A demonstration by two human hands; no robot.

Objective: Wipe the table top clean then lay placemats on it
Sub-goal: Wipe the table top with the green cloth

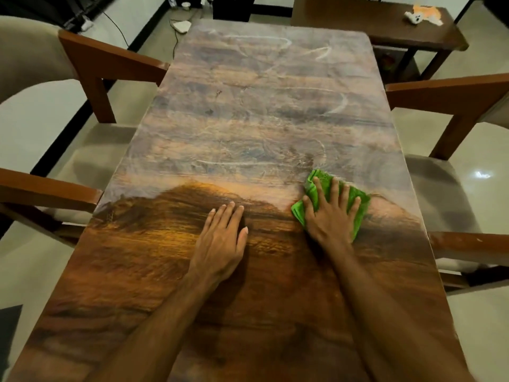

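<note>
A long wooden table top (248, 111) stretches away from me. Its far half looks dusty and pale, with white streaks; the near half is darker and glossier. My right hand (332, 215) presses flat with spread fingers on a crumpled green cloth (360, 208) at the right side of the table, on the line between the pale and dark zones. Flat on the bare wood to the left of it rests my left hand (221, 239), fingers together, holding nothing. No placemats are in view.
Wooden chairs with pale cushions stand on both sides: two on the left (91, 62) (46, 191) and two on the right (451, 95) (468, 244). A dark side table (371, 26) at the far right carries an orange and white toy (425, 13). Cables lie on the floor beyond.
</note>
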